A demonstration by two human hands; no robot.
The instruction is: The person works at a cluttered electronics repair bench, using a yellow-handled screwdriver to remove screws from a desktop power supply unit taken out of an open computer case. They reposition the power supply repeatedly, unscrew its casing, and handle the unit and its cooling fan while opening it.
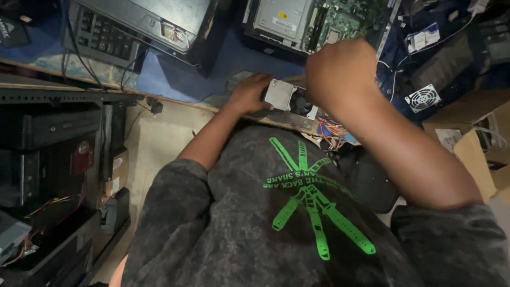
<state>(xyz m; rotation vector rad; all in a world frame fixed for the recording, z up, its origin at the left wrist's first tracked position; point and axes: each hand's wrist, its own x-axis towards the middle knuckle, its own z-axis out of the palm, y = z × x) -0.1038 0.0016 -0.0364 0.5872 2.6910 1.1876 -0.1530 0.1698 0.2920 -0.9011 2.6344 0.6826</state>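
My left hand (248, 94) grips a small silver metal box with a dark fan on its side, a computer power supply (280, 94), at the near edge of the workbench. My right hand (340, 72) is closed in a fist just above and to the right of it, hiding part of the box. Whether the right hand holds a tool is hidden. A bundle of coloured wires (332, 130) hangs from under the box toward my lap.
An open computer case with a green circuit board (340, 21) lies on the blue bench top beyond my hands. A black keyboard (101, 37) sits at far left, a white fan grille (423, 98) at right. Stacked dark equipment (48, 159) stands on the left, cardboard boxes (478, 138) on the right.
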